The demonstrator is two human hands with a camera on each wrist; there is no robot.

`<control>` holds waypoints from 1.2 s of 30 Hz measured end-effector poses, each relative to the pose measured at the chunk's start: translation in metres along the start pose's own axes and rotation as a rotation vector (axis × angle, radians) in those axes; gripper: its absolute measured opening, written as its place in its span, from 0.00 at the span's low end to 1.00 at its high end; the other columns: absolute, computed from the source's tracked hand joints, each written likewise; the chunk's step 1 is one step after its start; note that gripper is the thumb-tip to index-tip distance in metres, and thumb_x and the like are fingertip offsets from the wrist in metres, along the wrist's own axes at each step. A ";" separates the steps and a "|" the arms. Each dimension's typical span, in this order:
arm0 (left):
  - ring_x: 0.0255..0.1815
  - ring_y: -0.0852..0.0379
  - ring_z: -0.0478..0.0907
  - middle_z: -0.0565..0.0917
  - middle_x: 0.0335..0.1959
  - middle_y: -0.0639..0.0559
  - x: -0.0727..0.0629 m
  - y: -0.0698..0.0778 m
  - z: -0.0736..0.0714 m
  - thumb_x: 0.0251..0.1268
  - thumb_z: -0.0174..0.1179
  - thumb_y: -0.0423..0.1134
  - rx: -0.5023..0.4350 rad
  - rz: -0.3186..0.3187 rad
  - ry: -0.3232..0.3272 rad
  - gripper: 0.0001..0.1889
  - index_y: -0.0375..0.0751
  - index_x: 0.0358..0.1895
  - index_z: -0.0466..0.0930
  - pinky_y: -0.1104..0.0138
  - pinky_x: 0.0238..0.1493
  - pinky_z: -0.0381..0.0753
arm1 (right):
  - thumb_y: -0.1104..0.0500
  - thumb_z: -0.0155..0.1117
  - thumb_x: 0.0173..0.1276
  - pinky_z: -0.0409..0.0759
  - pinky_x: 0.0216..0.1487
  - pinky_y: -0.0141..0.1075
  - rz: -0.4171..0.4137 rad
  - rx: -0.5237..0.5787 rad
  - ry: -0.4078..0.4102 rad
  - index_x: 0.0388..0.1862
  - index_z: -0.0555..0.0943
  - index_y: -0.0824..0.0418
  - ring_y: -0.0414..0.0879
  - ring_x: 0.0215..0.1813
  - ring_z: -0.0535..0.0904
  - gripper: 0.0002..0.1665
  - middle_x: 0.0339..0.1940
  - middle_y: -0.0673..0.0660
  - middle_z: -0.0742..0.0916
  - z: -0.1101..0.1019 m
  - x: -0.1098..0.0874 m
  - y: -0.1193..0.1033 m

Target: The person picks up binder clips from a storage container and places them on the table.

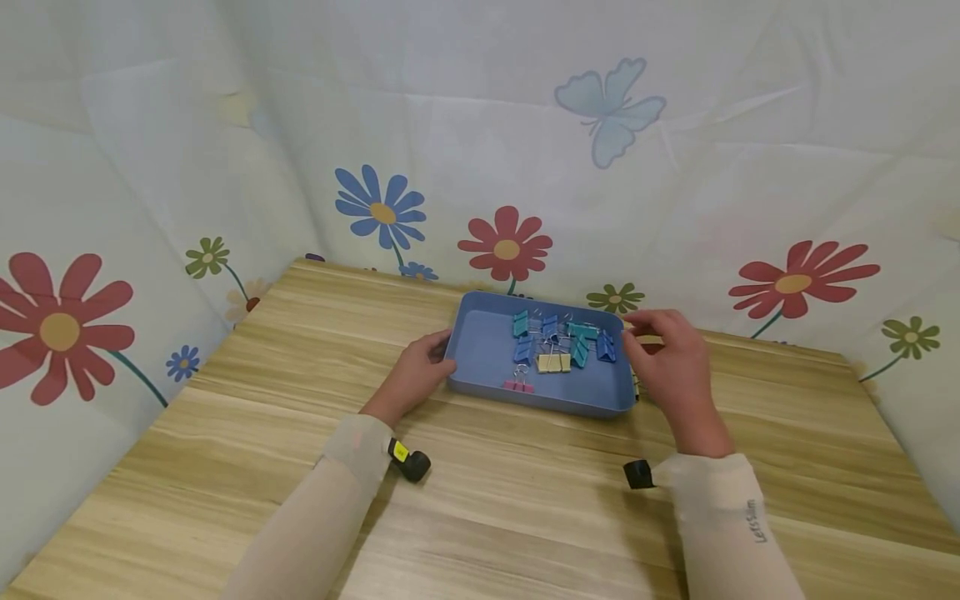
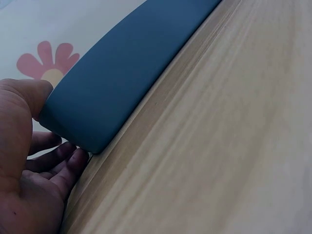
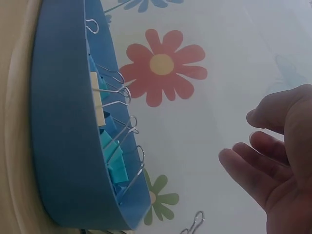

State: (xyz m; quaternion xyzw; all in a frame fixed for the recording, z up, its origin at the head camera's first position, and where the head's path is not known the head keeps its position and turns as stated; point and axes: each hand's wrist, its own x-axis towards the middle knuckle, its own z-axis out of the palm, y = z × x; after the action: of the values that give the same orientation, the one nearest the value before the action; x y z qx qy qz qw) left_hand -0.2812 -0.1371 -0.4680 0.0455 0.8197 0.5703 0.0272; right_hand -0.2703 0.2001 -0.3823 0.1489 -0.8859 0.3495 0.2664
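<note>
A blue rectangular tray point(image 1: 487, 350) rests on the wooden table. Inside it lie several binder clips: teal clips point(image 1: 521, 323), blue clips point(image 1: 606, 347), a pale yellow clip point(image 1: 553, 363) and a pink clip point(image 1: 519, 386). My left hand point(image 1: 412, 375) holds the tray's left end, thumb at the rim and fingers low against the outer wall. Beyond the right end, my right hand point(image 1: 671, 362) is raised with loosely bent fingers. The right wrist view shows this hand point(image 3: 273, 161) apart from the tray with nothing between thumb and fingers.
Just outside the tray's right end, partly hidden, is another clip point(image 1: 637, 387); a wire clip handle point(image 3: 196, 224) shows low in the right wrist view. A flower-printed curtain point(image 1: 420, 142) hangs behind the wooden table point(image 1: 510, 483).
</note>
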 end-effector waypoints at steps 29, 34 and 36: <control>0.64 0.48 0.75 0.73 0.67 0.42 0.005 -0.008 0.001 0.61 0.54 0.37 0.007 0.004 -0.001 0.34 0.41 0.74 0.61 0.57 0.62 0.76 | 0.65 0.64 0.65 0.83 0.50 0.48 0.016 0.185 -0.249 0.52 0.81 0.63 0.55 0.54 0.81 0.16 0.52 0.59 0.80 0.043 -0.010 -0.005; 0.65 0.47 0.74 0.73 0.67 0.41 0.004 -0.007 0.000 0.61 0.54 0.35 -0.002 0.011 -0.001 0.34 0.39 0.74 0.60 0.56 0.62 0.76 | 0.66 0.63 0.65 0.83 0.51 0.48 0.011 0.181 -0.267 0.53 0.80 0.62 0.55 0.55 0.81 0.16 0.52 0.60 0.80 0.048 -0.011 -0.005; 0.65 0.47 0.74 0.72 0.67 0.41 0.003 -0.006 0.000 0.61 0.54 0.35 -0.001 0.010 -0.002 0.34 0.39 0.74 0.60 0.56 0.63 0.75 | 0.66 0.63 0.66 0.83 0.51 0.48 0.015 0.177 -0.272 0.53 0.80 0.62 0.56 0.54 0.81 0.17 0.52 0.60 0.80 0.050 -0.011 -0.004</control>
State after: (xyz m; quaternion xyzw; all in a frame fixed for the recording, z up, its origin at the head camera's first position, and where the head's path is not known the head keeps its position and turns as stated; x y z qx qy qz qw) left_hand -0.2845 -0.1385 -0.4738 0.0503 0.8192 0.5708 0.0254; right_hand -0.2782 0.1636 -0.4171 0.2112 -0.8805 0.4049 0.1272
